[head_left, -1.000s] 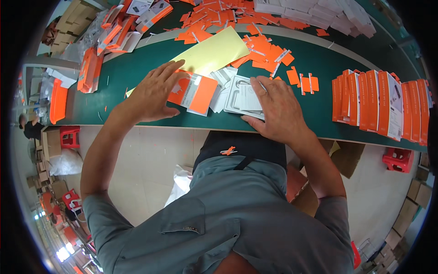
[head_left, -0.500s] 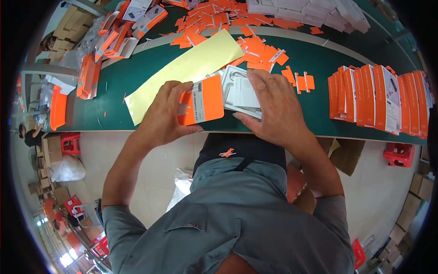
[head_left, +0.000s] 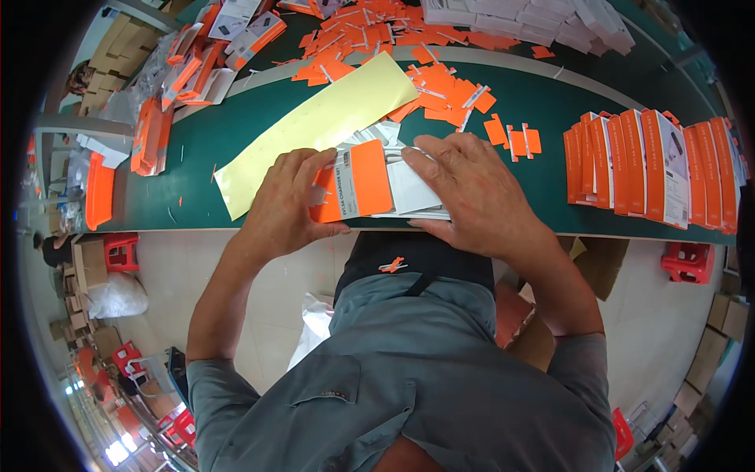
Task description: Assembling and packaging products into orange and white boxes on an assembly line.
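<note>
My left hand (head_left: 277, 197) grips the left end of a flat orange box (head_left: 368, 179) with a grey printed band, thumb at the near edge and fingers at the far edge. Against the box's right end lies a white tray (head_left: 393, 156), which my right hand (head_left: 480, 193) holds from the right with fingers on top and thumb in front. A white paper booklet (head_left: 414, 189) rests on the tray. Whether the tray's left end sits inside the box or under it, I cannot tell. Both pieces are over the front edge of the green table (head_left: 519, 189).
A long yellow sheet (head_left: 314, 134) lies slantwise behind my hands. Orange card pieces (head_left: 448, 90) are scattered beyond it. Packed orange-and-white boxes (head_left: 629, 165) stand in a row at right; more orange boxes (head_left: 151, 135) are piled at left. White boxes (head_left: 527, 20) are stacked at the back.
The tray has come up against the orange box and turned nearer to level with it, closing the gap between them. Both hands have dropped slightly toward me.
</note>
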`<action>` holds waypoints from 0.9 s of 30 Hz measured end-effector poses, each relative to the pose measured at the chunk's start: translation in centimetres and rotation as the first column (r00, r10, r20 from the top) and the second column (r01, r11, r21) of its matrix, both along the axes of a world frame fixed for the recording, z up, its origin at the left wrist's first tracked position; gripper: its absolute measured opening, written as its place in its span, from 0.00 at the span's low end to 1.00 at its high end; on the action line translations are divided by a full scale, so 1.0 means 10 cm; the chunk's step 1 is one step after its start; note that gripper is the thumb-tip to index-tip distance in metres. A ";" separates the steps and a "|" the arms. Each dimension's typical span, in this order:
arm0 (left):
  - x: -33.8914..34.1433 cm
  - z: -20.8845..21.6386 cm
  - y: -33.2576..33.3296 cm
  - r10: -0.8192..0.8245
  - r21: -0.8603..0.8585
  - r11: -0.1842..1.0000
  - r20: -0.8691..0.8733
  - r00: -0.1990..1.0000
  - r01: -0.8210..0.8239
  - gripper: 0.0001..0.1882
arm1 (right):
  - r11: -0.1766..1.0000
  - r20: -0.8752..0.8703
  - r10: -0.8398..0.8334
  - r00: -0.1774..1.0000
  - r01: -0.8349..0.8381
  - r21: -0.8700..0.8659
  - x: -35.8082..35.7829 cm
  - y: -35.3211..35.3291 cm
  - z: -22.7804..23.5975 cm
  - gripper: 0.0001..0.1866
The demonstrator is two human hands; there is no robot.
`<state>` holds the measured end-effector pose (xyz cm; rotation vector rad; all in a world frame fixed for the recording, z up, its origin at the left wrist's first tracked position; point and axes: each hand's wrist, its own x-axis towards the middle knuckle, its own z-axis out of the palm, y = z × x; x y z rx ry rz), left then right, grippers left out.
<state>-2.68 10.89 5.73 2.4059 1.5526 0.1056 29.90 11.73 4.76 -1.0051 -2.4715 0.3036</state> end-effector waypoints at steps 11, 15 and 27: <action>0.04 0.07 -0.03 -0.121 0.039 0.992 -0.002 0.993 0.121 0.58 | 0.986 -0.065 0.106 0.992 -0.114 -0.124 0.00 0.19 -0.17 0.48; 0.02 0.07 -0.04 -0.133 -0.026 0.991 0.033 0.991 0.134 0.57 | 0.978 -0.137 0.114 0.984 -0.135 -0.161 0.03 0.23 -0.27 0.46; -0.11 0.05 0.05 -0.015 -0.262 0.964 0.124 0.992 0.047 0.64 | 0.953 -0.153 0.028 0.988 -0.073 -0.293 0.08 0.24 -0.35 0.42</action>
